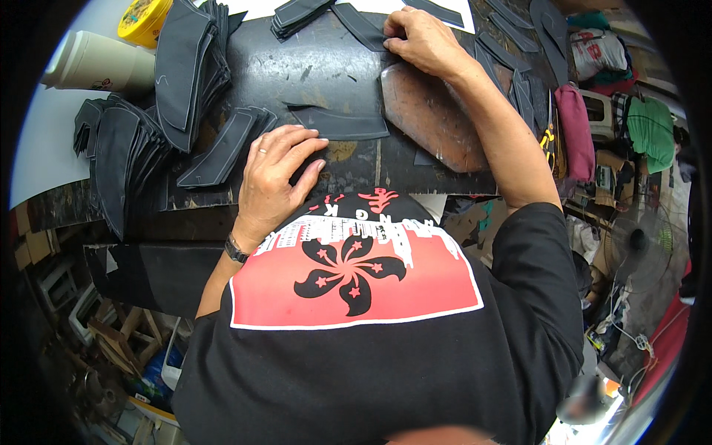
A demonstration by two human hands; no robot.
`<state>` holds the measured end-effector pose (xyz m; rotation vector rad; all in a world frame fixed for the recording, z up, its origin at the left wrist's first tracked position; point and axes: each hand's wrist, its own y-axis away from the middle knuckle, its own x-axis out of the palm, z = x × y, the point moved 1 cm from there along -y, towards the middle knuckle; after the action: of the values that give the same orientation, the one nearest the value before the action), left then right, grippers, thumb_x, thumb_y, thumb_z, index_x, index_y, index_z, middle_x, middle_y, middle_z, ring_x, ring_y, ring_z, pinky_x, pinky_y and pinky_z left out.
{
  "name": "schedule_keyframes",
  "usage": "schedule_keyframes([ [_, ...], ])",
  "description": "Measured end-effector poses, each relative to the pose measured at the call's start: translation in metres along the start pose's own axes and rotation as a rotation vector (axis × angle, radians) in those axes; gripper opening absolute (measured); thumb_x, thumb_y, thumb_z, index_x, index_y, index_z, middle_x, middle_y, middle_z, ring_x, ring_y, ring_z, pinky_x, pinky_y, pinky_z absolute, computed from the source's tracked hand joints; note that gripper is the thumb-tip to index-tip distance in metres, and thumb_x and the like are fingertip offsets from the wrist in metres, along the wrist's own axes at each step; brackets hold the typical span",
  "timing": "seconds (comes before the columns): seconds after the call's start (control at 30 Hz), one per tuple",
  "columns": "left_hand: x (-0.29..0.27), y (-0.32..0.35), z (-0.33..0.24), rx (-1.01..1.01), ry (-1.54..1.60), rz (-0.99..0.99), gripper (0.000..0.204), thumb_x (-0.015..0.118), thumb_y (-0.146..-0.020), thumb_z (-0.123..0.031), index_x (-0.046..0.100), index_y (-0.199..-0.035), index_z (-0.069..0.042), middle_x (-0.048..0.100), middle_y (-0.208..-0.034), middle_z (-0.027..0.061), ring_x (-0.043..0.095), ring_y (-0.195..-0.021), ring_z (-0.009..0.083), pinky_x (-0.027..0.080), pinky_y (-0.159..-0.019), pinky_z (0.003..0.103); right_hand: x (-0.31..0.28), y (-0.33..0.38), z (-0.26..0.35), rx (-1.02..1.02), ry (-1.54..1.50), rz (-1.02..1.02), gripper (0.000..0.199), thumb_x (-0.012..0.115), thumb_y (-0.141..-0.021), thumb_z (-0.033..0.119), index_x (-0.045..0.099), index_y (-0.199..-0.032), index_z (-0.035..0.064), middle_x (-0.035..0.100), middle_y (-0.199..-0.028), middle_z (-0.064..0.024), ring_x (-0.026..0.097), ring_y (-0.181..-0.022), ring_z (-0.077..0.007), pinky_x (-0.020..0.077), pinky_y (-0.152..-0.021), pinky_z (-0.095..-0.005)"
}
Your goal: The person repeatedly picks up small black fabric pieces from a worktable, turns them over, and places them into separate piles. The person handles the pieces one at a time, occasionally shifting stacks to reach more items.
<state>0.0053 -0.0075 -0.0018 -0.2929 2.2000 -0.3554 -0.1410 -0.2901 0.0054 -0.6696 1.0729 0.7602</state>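
My left hand [278,174] rests at the worktable's near edge, fingers loosely spread and nothing in them. Its fingertips lie next to a curved dark cut piece [345,124] with a pale line along its edge. My right arm reaches to the far side, where the right hand [424,43] pinches thumb and forefinger together at the end of a dark strip piece [359,27]. Left of that strip is a small stack of similar pieces [300,16]. Beside my left hand lie more overlapping cut pieces [222,152].
Tall stacks of dark pieces [185,70] stand at the left, near a pale lidded cup [104,63] and a yellow tub [142,22]. A worn brown board [437,119] lies under my right forearm. Yellow-handled scissors [547,142] and more strips [523,93] are at the right.
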Motion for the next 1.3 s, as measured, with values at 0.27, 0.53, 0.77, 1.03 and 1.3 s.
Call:
schedule_keyframes([
  [0.27, 0.0, 0.0, -0.001, 0.008, 0.022, -0.027, 0.026, 0.076, -0.08, -0.01, 0.072, -0.105, -0.008, 0.068, -0.111, 0.0057, 0.061, -0.111, 0.0256, 0.045, -0.096, 0.04, -0.007, 0.002, 0.003, 0.029, -0.167, 0.052, 0.018, 0.064, -0.078, 0.014, 0.063, -0.092, 0.0019, 0.066, -0.084, -0.0225, 0.065, -0.082, -0.038, 0.0512, -0.073, -0.0444],
  [0.53, -0.001, 0.002, 0.0, 0.033, 0.096, -0.104, 0.022, 0.075, -0.079, -0.003, 0.072, -0.101, -0.006, 0.069, -0.103, 0.0081, 0.065, -0.1, 0.0279, 0.048, -0.088, 0.039, -0.007, 0.019, 0.006, 0.013, -0.342, -0.056, 0.016, 0.063, -0.08, 0.005, 0.066, -0.096, 0.002, 0.07, -0.087, -0.0155, 0.069, -0.085, -0.0309, 0.0527, -0.077, -0.0389],
  [0.77, -0.004, -0.001, -0.003, 0.043, 0.158, -0.128, 0.022, 0.073, -0.075, 0.004, 0.071, -0.095, -0.005, 0.07, -0.096, 0.0085, 0.067, -0.091, 0.0269, 0.05, -0.082, 0.038, -0.023, 0.064, 0.029, 0.083, -0.482, -0.248, 0.023, 0.06, -0.084, -0.001, 0.064, -0.106, 0.0012, 0.061, -0.088, -0.0057, 0.058, -0.08, -0.0139, 0.0489, -0.075, -0.0279],
  [1.03, -0.003, -0.001, -0.005, 0.013, 0.141, -0.078, 0.021, 0.073, -0.077, 0.004, 0.071, -0.095, -0.005, 0.07, -0.094, 0.0086, 0.068, -0.089, 0.0265, 0.05, -0.081, 0.037, -0.007, 0.079, 0.032, 0.099, -0.466, -0.433, 0.024, 0.057, -0.08, -0.006, 0.065, -0.101, 0.0007, 0.064, -0.091, -0.0147, 0.066, -0.083, -0.0299, 0.0531, -0.076, -0.0367],
  [1.3, -0.002, -0.002, -0.008, -0.018, 0.108, -0.064, 0.019, 0.073, -0.078, 0.002, 0.072, -0.095, -0.005, 0.07, -0.095, 0.0071, 0.067, -0.09, 0.0262, 0.05, -0.082, 0.037, -0.007, 0.081, 0.03, 0.061, -0.478, -0.456, 0.021, 0.058, -0.08, -0.006, 0.066, -0.098, 0.0017, 0.065, -0.092, -0.0144, 0.066, -0.084, -0.0321, 0.0523, -0.075, -0.0376],
])
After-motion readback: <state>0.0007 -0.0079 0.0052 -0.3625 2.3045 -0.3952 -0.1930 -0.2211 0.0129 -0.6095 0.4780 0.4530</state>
